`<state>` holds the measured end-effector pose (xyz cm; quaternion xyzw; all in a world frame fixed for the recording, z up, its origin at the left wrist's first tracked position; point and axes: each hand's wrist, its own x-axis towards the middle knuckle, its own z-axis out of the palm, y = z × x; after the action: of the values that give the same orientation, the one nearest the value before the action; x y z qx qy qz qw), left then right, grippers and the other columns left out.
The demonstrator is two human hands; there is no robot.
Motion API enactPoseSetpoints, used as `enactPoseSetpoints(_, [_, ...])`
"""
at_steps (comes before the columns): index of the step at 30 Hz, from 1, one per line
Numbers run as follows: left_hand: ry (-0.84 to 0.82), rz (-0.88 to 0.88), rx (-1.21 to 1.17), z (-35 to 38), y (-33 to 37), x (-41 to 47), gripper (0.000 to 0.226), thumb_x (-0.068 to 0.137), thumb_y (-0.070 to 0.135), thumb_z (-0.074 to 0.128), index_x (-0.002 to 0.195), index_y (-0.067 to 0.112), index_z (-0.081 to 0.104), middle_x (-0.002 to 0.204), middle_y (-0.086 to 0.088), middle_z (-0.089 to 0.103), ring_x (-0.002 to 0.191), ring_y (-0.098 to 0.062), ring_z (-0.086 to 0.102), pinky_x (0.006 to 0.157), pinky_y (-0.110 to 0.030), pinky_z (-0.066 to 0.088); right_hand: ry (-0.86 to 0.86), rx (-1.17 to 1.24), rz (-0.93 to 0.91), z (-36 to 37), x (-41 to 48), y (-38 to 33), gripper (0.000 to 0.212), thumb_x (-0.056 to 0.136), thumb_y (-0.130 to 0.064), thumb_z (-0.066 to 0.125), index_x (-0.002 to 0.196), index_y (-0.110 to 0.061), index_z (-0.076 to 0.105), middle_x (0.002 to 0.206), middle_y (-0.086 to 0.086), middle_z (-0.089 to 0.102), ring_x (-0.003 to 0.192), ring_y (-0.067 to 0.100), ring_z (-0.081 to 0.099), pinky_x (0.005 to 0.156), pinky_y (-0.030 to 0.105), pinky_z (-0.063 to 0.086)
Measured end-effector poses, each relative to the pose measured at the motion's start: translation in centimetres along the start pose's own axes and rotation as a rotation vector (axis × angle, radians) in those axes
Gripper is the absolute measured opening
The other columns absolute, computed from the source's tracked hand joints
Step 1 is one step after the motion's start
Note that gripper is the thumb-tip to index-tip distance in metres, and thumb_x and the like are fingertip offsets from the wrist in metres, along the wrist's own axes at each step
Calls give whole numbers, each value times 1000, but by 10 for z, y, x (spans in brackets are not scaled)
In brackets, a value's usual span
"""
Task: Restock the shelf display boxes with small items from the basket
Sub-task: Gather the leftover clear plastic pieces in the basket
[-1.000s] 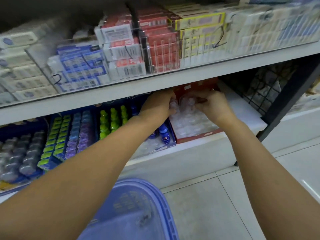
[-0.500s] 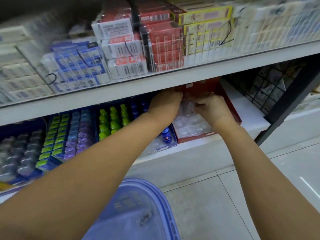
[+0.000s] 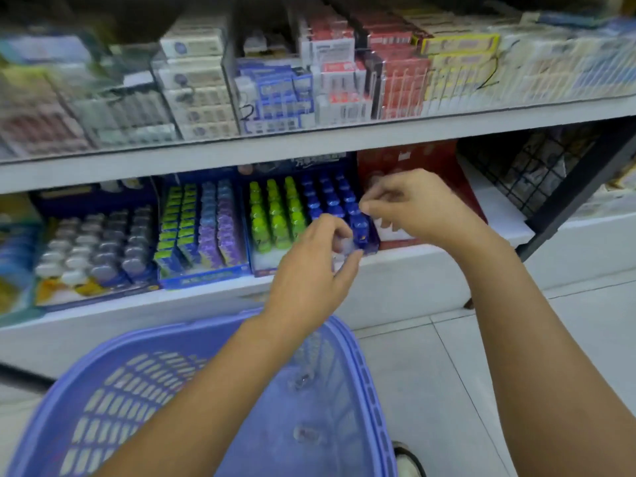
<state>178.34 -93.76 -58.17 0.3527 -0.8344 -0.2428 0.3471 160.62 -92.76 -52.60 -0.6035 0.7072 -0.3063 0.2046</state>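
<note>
Now my left hand (image 3: 309, 270) curls round a small clear thing (image 3: 344, 247), right hand (image 3: 413, 208) pinched tight, probably to fill the red box (image 3: 413, 160).

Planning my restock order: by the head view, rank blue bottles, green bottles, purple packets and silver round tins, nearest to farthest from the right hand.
From the right hand:
1. Small blue bottles, just left of it.
2. Small green bottles, farther left.
3. Flat purple packets, mid-shelf.
4. Silver round tins, far left.
</note>
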Motion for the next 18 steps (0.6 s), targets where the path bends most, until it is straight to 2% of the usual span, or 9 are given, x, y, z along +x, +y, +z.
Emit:
enactPoseSetpoints(2, [-8, -123, -78, -13, -19, -49, 19, 83, 32, 59, 95, 30, 44, 71, 15, 47, 57, -1, 46, 56, -18, 37, -290, -9, -7, 19, -13, -30, 16, 83, -26, 70, 84, -10, 72, 62, -2, 66, 55, 9, 61, 59, 27, 54])
enactPoseSetpoints(4, [-76, -264, -55, -16, -47, -91, 16, 83, 26, 64, 90, 25, 50, 62, 11, 49, 55, -2, 48, 57, -21, 39, -567, -138, -31, 51, -23, -49, 21, 84, -29, 68, 86, -9, 72, 67, 1, 68, 56, 9, 61, 57, 18, 51])
enactPoseSetpoints(7, [-318, -482, 4, -5, -92, -144, 10, 83, 17, 65, 92, 16, 61, 70, 4, 60, 63, -14, 56, 66, -29, 45, -796, -378, -63, 114, -36, -51, 25, 85, -32, 65, 95, -10, 71, 83, 7, 72, 69, 14, 64, 67, 23, 47])
enactPoseSetpoints(9, [-525, -534, -12, 9, -116, -171, 19, 84, 11, 60, 103, 11, 63, 90, -7, 67, 74, -18, 59, 73, -28, 46, -841, -512, -65, 159, -46, -39, 30, 86, -30, 63, 107, -10, 68, 102, 11, 70, 90, 22, 64, 77, 28, 47])
enactPoseSetpoints(12, [-743, -464, 16, 37, -140, -198, 37, 88, 10, 54, 124, 10, 57, 126, -8, 59, 110, -19, 57, 94, -21, 39, -873, -626, 10, 214, -57, -8, 38, 86, -29, 62, 118, -8, 62, 119, 15, 63, 109, 28, 59, 87, 30, 47])
enactPoseSetpoints(14, [-842, -410, 44, 55, -146, -207, 39, 87, 8, 51, 125, 12, 59, 131, -8, 57, 120, -24, 53, 102, -27, 38, -887, -659, 69, 239, -62, 13, 37, 87, -26, 62, 118, -6, 60, 122, 17, 60, 113, 30, 56, 92, 33, 48])
enactPoseSetpoints(18, [-926, -302, 62, 82, -155, -216, 47, 80, 4, 53, 126, 11, 57, 131, -12, 55, 121, -29, 50, 104, -30, 35, -919, -643, 162, 271, -73, 48, 34, 91, -13, 52, 124, -6, 54, 128, 18, 54, 118, 32, 51, 95, 34, 43])
